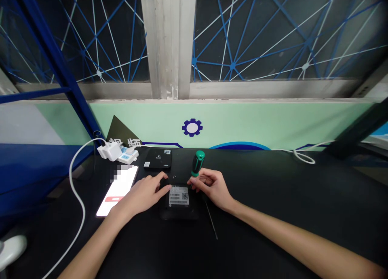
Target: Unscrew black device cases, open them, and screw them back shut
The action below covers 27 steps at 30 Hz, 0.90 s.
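A black box-shaped device (182, 213) with a white printed label (178, 196) lies on the black table. At its left edge rests my left hand (148, 192), fingers apart, thumb beside the label and index finger near the far left corner. My right hand (210, 186) is closed in a pinch just below the green-and-black handle of an upright screwdriver (198, 163), over the device's far right corner. Fingers hide its tip. A thin metal shaft (211, 221) lies on the table below my right hand; its upper end is hidden. Near the device's far edge is a tiny shiny piece (174, 176).
A second black box (158, 159) lies behind the device. To the left are a lit phone (118, 192), a power strip with a white plug (117, 151) and a white cable (79, 194). Blue frame bars (71, 93) stand at left, and another cable (304, 158) lies back right.
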{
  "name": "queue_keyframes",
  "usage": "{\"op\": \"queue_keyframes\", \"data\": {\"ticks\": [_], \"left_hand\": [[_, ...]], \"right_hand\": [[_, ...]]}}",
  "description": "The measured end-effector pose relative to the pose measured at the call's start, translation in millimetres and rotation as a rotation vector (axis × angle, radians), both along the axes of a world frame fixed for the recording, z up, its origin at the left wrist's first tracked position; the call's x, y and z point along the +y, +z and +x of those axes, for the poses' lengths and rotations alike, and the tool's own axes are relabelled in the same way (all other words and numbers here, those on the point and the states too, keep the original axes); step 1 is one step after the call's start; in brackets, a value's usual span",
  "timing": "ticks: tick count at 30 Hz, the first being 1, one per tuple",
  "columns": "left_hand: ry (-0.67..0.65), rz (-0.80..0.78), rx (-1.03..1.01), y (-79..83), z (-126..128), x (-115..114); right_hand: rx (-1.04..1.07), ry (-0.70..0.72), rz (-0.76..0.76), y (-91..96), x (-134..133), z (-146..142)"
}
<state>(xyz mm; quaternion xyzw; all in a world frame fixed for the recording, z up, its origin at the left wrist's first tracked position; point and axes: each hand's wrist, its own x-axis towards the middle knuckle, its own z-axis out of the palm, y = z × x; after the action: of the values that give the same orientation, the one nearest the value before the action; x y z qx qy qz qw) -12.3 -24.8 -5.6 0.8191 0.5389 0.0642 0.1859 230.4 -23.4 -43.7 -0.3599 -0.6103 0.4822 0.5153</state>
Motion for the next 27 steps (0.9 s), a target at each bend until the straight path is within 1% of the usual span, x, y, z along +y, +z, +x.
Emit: {"op": "queue_keyframes", "data": {"ticks": [7, 12, 16, 23, 27], "left_hand": [[0.001, -0.003, 0.011, 0.6, 0.2, -0.5], [0.002, -0.009, 0.002, 0.1, 0.0, -0.4], [-0.001, -0.016, 0.0, 0.6, 0.3, -0.5], [0.002, -0.01, 0.004, 0.7, 0.0, -0.1], [0.006, -0.008, 0.006, 1.1, 0.0, -0.9]], "right_hand": [[-0.022, 0.012, 0.058, 3.8, -2.3, 0.1], [-0.048, 0.025, 0.101, 3.3, -3.2, 0.9], [-0.048, 0.015, 0.072, 1.5, -1.9, 0.2], [0.027, -0.03, -0.012, -2.0, 2.9, -1.0], [0.012, -0.033, -0.012, -1.8, 2.9, 0.0]]}}
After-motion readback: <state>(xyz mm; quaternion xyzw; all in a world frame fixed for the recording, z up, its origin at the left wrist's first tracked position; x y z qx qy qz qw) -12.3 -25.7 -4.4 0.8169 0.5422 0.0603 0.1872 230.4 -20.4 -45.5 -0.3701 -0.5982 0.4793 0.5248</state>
